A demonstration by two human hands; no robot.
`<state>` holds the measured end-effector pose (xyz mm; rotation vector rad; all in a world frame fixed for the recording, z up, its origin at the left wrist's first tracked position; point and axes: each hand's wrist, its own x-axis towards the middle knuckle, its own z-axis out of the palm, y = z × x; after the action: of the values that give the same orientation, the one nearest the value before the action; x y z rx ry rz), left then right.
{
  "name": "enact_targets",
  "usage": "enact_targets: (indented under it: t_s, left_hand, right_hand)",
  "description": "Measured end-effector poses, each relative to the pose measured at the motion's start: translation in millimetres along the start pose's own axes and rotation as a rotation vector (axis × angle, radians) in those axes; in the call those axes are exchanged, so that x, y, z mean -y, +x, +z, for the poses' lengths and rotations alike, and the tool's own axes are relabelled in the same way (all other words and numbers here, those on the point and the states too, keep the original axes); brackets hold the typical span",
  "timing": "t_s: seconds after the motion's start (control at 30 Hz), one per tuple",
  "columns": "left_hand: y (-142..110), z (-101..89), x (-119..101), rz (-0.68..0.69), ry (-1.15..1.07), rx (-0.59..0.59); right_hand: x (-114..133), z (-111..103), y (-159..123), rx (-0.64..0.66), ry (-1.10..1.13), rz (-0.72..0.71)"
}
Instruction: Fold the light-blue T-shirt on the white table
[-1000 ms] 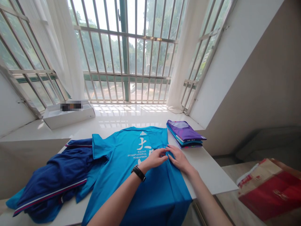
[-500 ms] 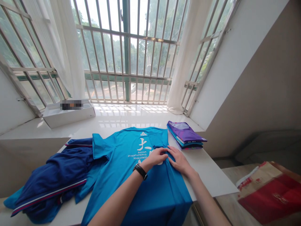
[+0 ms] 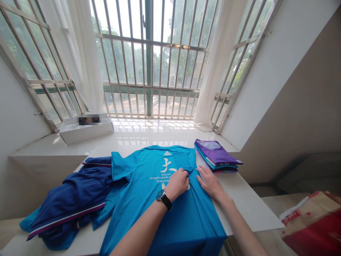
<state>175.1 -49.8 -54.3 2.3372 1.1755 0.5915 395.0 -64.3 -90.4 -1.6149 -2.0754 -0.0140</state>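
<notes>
1. One blue shirt (image 3: 144, 202) is spread across the white table (image 3: 253, 209); its right side is apparently being folded inward.
2. Two hands are held apart: the shirt's cloth is pinched by the left hand (image 3: 179, 183), while the right hand (image 3: 211, 184) is opened beside its edge, where contact cannot be told.
3. Light guidance and a smoothed crease seem called for by the next move.
4. One folded stack (image 3: 221, 154) (layers uncountable), one dark-blue garment (image 3: 71, 195), one watch (image 3: 164, 200), one box (image 3: 87, 135), two curtains (image 3: 210, 81) and one bag (image 3: 314, 227) are seen.

bare left hand (image 3: 182, 182), bare right hand (image 3: 209, 182); round, silver-rimmed watch (image 3: 160, 195) with black strap (image 3: 167, 203) on left wrist (image 3: 165, 199).
</notes>
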Motion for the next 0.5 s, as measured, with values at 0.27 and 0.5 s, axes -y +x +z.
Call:
enact_targets:
  t_s: [0.27,0.5]
  left_hand:
    - [-3.5,-7.8,-5.4,-0.016,0.129,0.047]
    - [-6.5,-9.8,-5.6,-0.009,0.130,0.068]
  right_hand:
    - [17.8,32.9,66.2,0.032,-0.059,-0.063]
    - [15.1,61.2,64.9,-0.110,0.019,-0.014]
